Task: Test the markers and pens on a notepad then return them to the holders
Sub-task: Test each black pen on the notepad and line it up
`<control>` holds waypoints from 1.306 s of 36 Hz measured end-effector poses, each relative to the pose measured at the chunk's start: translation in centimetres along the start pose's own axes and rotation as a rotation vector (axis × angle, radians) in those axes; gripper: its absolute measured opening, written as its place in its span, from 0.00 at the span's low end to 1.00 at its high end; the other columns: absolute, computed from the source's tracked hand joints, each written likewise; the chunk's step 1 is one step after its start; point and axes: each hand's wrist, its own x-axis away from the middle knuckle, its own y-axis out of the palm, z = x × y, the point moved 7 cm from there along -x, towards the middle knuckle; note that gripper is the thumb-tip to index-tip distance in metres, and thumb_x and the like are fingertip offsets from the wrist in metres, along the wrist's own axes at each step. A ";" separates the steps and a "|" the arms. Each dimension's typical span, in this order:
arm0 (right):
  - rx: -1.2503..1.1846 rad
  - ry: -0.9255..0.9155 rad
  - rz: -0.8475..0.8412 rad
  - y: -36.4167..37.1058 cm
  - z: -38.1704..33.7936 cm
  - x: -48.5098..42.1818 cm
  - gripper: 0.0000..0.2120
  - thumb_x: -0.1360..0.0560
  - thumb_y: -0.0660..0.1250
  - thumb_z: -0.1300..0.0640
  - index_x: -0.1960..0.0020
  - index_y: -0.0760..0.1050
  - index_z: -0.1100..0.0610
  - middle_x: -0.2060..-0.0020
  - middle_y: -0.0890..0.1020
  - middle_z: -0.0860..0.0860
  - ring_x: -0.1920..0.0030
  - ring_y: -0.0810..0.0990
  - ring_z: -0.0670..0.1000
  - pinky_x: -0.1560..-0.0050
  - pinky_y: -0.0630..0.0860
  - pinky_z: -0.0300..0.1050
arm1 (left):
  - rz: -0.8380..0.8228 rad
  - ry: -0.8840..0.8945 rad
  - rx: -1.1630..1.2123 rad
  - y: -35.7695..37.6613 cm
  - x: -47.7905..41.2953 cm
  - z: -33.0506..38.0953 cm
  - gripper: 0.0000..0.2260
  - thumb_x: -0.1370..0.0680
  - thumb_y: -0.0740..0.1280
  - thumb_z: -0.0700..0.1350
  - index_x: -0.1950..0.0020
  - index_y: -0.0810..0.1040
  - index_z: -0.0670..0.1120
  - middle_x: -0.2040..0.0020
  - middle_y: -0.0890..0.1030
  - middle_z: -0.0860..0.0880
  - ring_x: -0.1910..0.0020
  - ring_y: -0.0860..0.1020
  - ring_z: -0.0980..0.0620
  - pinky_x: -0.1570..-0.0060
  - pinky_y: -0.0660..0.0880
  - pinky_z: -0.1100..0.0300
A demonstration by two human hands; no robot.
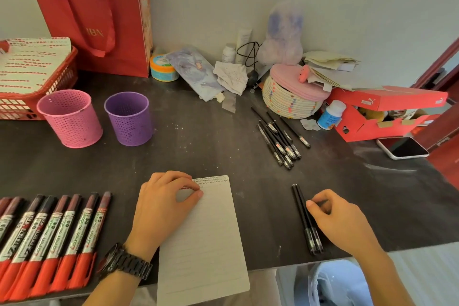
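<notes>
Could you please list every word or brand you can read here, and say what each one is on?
"IBN": red paper bag.
"PUMA": red shoebox lid.
"ZHEN", only partly legible: markers.
Too blurred to read: white bottle label, sheets in the red basket, scribbles on the notepad.

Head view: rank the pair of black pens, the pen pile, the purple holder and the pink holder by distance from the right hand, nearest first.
1. Pair of black pens: right beside the right hand, on its left.
2. Pen pile: farther back on the table.
3. Purple holder: far back-left.
4. Pink holder: left of the purple one.
</notes>
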 end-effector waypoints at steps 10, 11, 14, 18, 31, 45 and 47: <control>-0.038 -0.066 0.189 -0.6 -5.3 -4.6 0.05 0.23 0.67 0.43 0.51 0.73 0.42 0.58 0.80 0.39 0.59 0.77 0.41 0.60 0.71 0.45 | -0.007 0.016 -0.035 0.4 0.1 0.1 0.16 0.25 0.61 0.68 0.43 0.79 0.64 0.45 0.73 0.69 0.43 0.68 0.63 0.42 0.66 0.61; -0.041 -0.077 0.212 -0.7 -6.0 -5.4 0.05 0.23 0.67 0.44 0.50 0.73 0.42 0.56 0.80 0.39 0.59 0.78 0.43 0.59 0.70 0.46 | 0.004 0.021 -0.036 0.3 0.1 0.2 0.16 0.25 0.61 0.68 0.43 0.79 0.64 0.45 0.73 0.69 0.43 0.69 0.63 0.43 0.66 0.61; -0.016 -0.097 0.243 -0.9 -8.2 -8.0 0.05 0.22 0.65 0.46 0.48 0.72 0.45 0.51 0.78 0.44 0.55 0.77 0.50 0.56 0.70 0.48 | 0.039 0.049 -0.040 0.1 0.4 0.5 0.16 0.26 0.62 0.67 0.45 0.81 0.62 0.46 0.76 0.67 0.44 0.71 0.61 0.45 0.66 0.62; 0.118 -0.087 0.196 -0.6 -10.4 -10.9 0.10 0.20 0.63 0.46 0.43 0.72 0.49 0.46 0.76 0.49 0.52 0.76 0.53 0.55 0.72 0.49 | 0.018 0.066 -0.069 0.4 0.6 0.7 0.18 0.26 0.60 0.67 0.43 0.80 0.62 0.45 0.75 0.67 0.43 0.70 0.63 0.45 0.62 0.65; 0.255 -0.019 0.107 0.7 -11.4 -13.2 0.11 0.19 0.61 0.45 0.42 0.73 0.51 0.51 0.73 0.49 0.54 0.72 0.52 0.56 0.71 0.49 | -0.083 0.059 -0.069 0.5 0.4 1.1 0.23 0.26 0.54 0.70 0.35 0.73 0.64 0.39 0.70 0.68 0.38 0.63 0.66 0.40 0.56 0.67; -0.879 -0.043 0.014 5.5 -13.7 -0.9 0.06 0.18 0.62 0.60 0.50 0.78 0.56 0.69 0.83 0.51 0.73 0.80 0.45 0.61 0.82 0.48 | -0.012 0.091 0.007 -0.6 0.7 2.0 0.18 0.23 0.55 0.67 0.39 0.75 0.63 0.41 0.72 0.68 0.39 0.66 0.67 0.40 0.62 0.68; -1.017 -0.005 -0.042 7.2 -14.1 1.9 0.07 0.19 0.62 0.64 0.51 0.78 0.60 0.68 0.83 0.53 0.71 0.81 0.48 0.61 0.84 0.53 | 0.038 0.109 0.051 -1.4 1.0 2.4 0.15 0.21 0.58 0.64 0.41 0.77 0.61 0.43 0.74 0.67 0.40 0.68 0.66 0.41 0.65 0.67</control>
